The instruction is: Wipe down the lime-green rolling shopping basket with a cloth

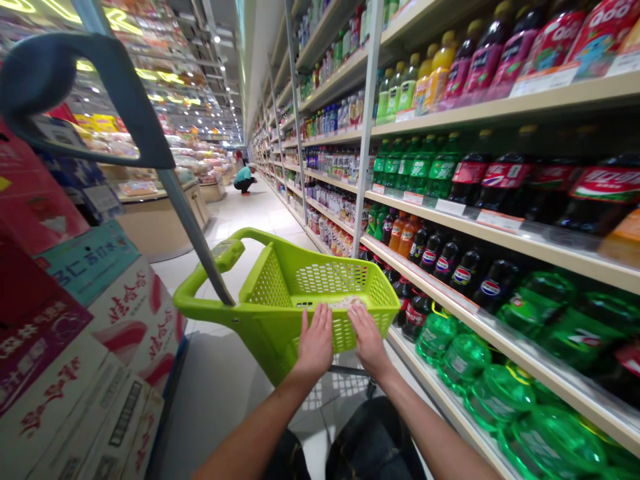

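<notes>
A bright green shopping cart [280,347] with a perforated basket stands sideways before me. My left hand [317,337] lies against the near side of the basket, its fingers stretched up to the rim and its thumb apart. To its right, my right hand [367,337] rests on the same side, fingers extended at the rim. Both hands touch the basket without wrapping round it. Something pale [345,303] shows behind the rim near my fingertips; its kind cannot be made out.
Drink shelves [450,207] run along the right, with large green bottles [545,427] at the bottom. Stacked cartons [100,320] stand at the left. A grey metal pole with a dark blue handle [145,113] rises over the cart. Farther down the aisle, a person [245,179] crouches.
</notes>
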The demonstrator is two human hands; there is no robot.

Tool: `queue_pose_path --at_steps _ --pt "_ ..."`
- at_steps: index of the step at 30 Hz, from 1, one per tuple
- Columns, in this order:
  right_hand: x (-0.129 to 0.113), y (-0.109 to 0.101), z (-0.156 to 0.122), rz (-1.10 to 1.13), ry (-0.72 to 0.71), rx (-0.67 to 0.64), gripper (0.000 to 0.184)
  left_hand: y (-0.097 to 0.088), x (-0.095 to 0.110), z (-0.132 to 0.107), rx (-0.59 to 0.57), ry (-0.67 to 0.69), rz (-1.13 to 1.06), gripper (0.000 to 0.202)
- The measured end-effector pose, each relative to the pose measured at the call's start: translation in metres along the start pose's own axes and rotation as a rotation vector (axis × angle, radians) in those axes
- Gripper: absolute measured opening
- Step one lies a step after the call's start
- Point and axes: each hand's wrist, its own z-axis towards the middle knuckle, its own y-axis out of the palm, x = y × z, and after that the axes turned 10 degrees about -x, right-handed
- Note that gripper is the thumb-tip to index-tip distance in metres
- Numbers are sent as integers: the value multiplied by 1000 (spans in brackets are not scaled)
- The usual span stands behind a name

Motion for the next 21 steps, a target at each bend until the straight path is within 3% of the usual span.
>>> queue_pose_path --at_steps 2,7,13,18,21 --pt "-3 0 3 6 -32 -34 54 -1 -1 -1 -1 22 -9 61" --pt "16 -7 11 -47 214 122 51 -3 2 -1 -21 11 -24 62" --pt "-15 1 14 33 -69 -31 56 -6 -5 -5 -5 36 -42 60" --pt "14 -9 12 -50 214 96 50 -1 -18 -11 25 -2 -10 62" --pt "0 -3 12 -5 115 78 53 1 -16 -9 14 -6 10 61"
